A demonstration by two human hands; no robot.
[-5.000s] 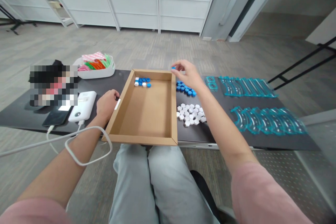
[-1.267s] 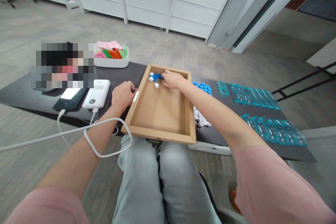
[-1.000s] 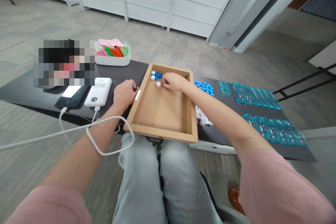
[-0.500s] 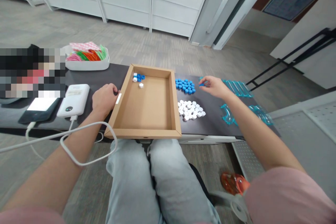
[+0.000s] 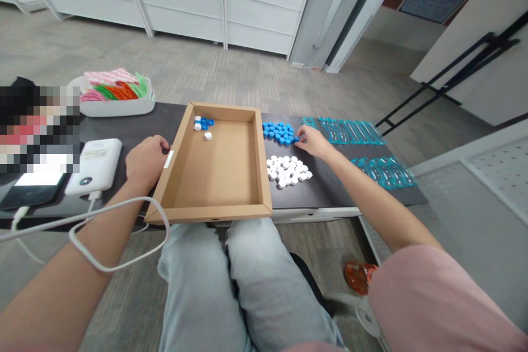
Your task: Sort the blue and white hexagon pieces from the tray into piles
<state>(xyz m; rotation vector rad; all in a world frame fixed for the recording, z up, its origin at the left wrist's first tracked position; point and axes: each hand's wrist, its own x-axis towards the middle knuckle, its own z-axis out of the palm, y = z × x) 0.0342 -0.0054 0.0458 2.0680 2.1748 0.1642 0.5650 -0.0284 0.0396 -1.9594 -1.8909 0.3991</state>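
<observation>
My left hand (image 5: 145,160), curled into a loose fist, rests against the outer left side of an open cardboard tray (image 5: 266,176); nothing shows in it. The thumb and fingertips of my right hand (image 5: 313,142) are pinched on a blue hexagonal piece (image 5: 296,139) at the right edge of a cluster of blue pieces (image 5: 280,133). Just in front of that cluster lies a pile of white hexagonal pieces (image 5: 286,169). Inside the tray's far left corner sit several blue pieces (image 5: 205,122), with white pieces (image 5: 208,136) beside them.
Clear teal plastic parts (image 5: 350,131) lie in rows to the right, with more teal parts (image 5: 383,171) nearer me. On the left are a white power bank (image 5: 95,165) with a cable (image 5: 119,267) looping over my forearm, a phone (image 5: 37,179) and a white basket (image 5: 124,108) of colourful items.
My right hand has moved left with the blue piece, from beside the teal parts to the edge of the blue cluster. My left hand stays by the tray; the view has shifted slightly.
</observation>
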